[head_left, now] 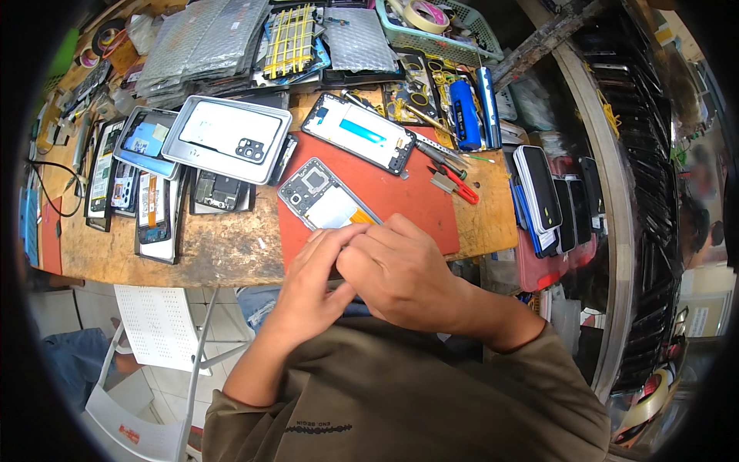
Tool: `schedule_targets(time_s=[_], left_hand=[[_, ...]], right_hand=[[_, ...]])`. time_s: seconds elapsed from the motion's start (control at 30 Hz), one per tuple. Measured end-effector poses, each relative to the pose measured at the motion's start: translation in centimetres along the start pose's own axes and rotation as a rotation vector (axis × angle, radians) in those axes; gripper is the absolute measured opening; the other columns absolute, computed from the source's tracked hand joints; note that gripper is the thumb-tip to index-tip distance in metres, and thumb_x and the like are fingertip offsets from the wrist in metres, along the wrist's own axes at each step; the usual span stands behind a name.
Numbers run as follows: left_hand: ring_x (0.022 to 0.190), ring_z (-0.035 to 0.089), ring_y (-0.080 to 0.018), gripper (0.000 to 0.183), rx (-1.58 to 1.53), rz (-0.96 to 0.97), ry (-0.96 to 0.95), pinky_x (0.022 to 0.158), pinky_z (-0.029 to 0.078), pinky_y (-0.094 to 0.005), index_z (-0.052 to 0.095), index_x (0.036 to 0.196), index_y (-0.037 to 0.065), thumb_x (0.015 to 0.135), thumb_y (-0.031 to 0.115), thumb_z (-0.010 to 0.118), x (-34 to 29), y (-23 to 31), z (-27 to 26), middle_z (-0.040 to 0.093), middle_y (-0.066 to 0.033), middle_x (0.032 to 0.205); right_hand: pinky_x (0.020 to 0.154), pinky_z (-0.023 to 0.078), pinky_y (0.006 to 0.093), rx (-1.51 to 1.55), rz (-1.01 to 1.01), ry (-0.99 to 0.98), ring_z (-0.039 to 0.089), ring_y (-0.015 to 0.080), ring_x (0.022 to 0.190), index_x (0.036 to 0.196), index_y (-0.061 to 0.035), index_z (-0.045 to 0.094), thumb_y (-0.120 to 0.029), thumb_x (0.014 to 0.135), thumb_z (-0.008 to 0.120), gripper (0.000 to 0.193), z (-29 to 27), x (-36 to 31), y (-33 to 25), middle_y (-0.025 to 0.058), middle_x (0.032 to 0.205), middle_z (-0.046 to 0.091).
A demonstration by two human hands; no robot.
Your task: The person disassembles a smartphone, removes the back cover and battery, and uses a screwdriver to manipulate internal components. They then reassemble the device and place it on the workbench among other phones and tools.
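Note:
My left hand (310, 286) and my right hand (400, 271) are pressed together at the mat's near edge, fingers curled inward. Both look closed; whatever lies between them is hidden. They cover the near end of an opened smartphone (323, 192), whose dark camera area, pale plate and orange ribbon cable show beyond my knuckles. That phone lies on a red mat (419, 204). Farther back rests a dark phone frame (360, 132) with a silvery inside and a blue strip. Red-handled pliers (460, 185) and tweezers (439, 146) lie to the right.
Stacked trays with phone parts (181, 142) and opened phones (154, 208) crowd the left of the wooden bench (223, 250). Bubble-wrap sleeves (196, 50) and a green basket (462, 46) stand behind. A blue cylinder (465, 115) and several phones (539, 189) are on the right.

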State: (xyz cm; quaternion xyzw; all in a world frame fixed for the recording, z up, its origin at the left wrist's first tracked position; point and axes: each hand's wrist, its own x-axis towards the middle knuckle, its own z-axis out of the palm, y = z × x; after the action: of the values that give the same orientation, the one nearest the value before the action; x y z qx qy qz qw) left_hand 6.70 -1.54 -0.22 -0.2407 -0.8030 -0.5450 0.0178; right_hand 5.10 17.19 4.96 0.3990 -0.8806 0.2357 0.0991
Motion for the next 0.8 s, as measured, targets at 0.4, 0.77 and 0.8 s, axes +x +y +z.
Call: schedule_targets(time_s=[0.4,0.77,0.8], left_hand=[[0.115,0.076,-0.0316,0.062,-0.236,-0.280,-0.057,0.097,0.059,-0.0379,0.061,0.145,0.001,0.086,-0.014,0.064,-0.3,-0.2,-0.3,0.075,-0.0190,0.122],[0.095,0.070,-0.0322,0.073,-0.130,-0.033,0.042,0.082,0.058,-0.0418,0.059,0.152,0.006,0.083,-0.013,0.073,-0.2,-1.4,0.5,0.071,-0.0159,0.116],[0.096,0.070,-0.0319,0.073,-0.074,-0.016,0.081,0.083,0.059,-0.0421,0.060,0.152,0.006,0.083,-0.013,0.073,-0.2,-1.3,0.8,0.071,-0.0159,0.117]], right_hand=[[0.078,0.041,0.0420,-0.090,0.030,-0.083,0.061,0.0253,0.086,0.102,-0.0100,0.057,-0.011,0.092,0.065,0.013,0.1,0.1,-0.5,0.0060,0.089,0.058],[0.080,0.041,0.0421,-0.111,-0.041,-0.049,0.059,0.0260,0.094,0.103,-0.0084,0.056,-0.010,0.090,0.066,0.016,-0.1,-0.1,-1.5,0.0074,0.098,0.057],[0.080,0.042,0.0424,-0.114,0.005,-0.045,0.059,0.0262,0.093,0.103,-0.0082,0.057,-0.010,0.090,0.066,0.016,-0.1,-0.2,-1.5,0.0076,0.098,0.057]])
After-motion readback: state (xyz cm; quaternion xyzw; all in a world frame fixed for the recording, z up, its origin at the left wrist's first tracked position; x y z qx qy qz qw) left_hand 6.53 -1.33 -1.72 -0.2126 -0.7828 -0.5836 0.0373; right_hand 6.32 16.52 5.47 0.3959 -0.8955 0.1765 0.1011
